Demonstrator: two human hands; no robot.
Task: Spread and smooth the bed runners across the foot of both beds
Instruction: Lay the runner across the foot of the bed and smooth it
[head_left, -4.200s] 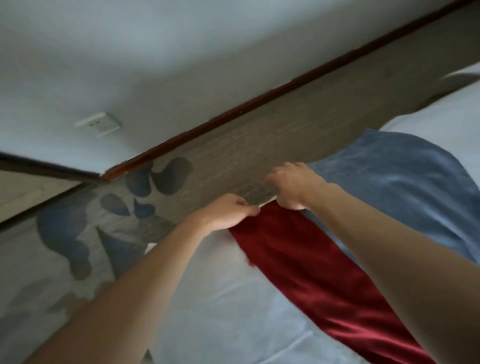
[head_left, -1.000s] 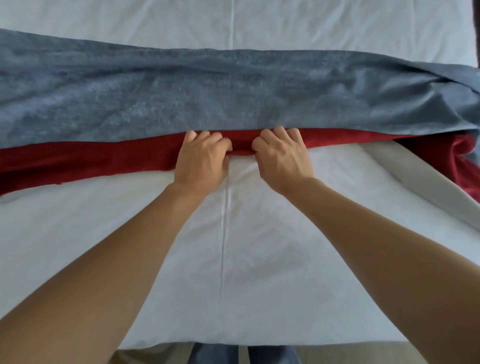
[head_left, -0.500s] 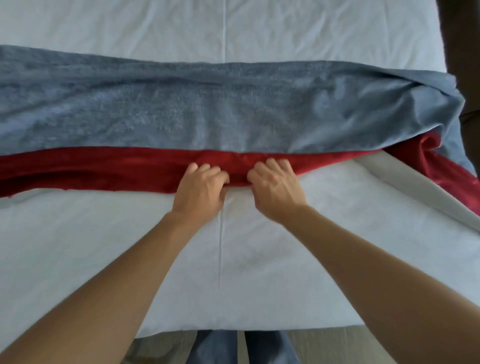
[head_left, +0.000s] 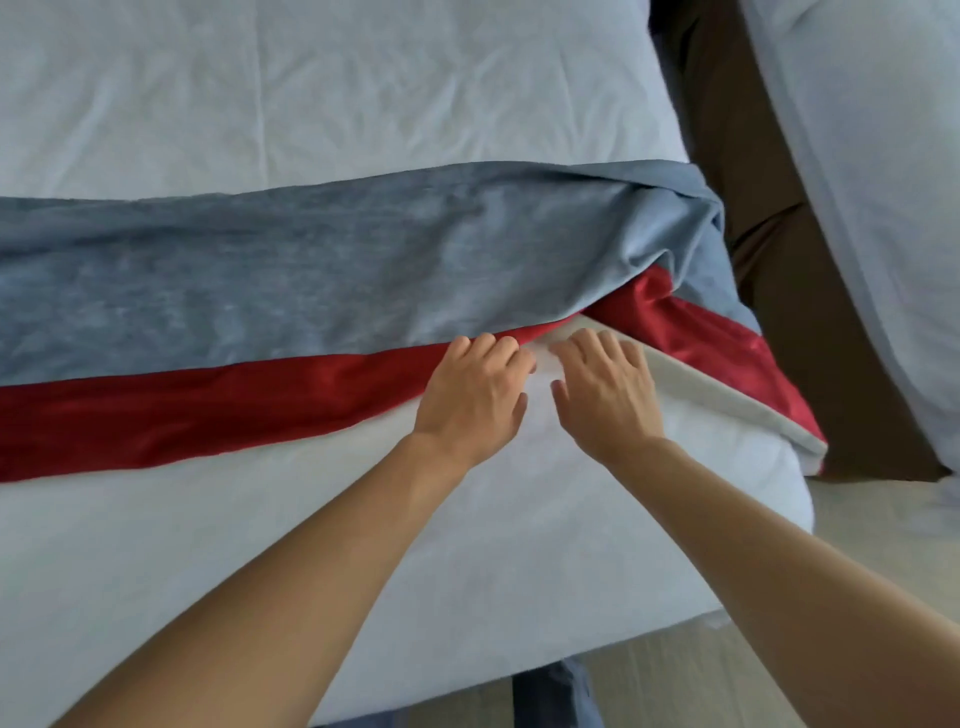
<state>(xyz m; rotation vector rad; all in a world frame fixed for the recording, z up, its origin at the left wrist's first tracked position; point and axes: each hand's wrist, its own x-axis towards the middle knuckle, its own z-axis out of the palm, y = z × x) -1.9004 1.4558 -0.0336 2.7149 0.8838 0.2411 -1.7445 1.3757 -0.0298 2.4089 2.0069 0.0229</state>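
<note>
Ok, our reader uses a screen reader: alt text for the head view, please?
Two bare hands, left hand and right hand, rest at the near edge of a blue-and-red velvet bed runner spread across a white-sheeted bed. The runner's right end is bunched at the bed's corner.

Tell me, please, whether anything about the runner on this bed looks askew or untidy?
Yes. At the right corner of the bed the runner is bunched and folded back, showing its pale lining, beside the right hand. The red band also narrows towards the left hand.
</note>
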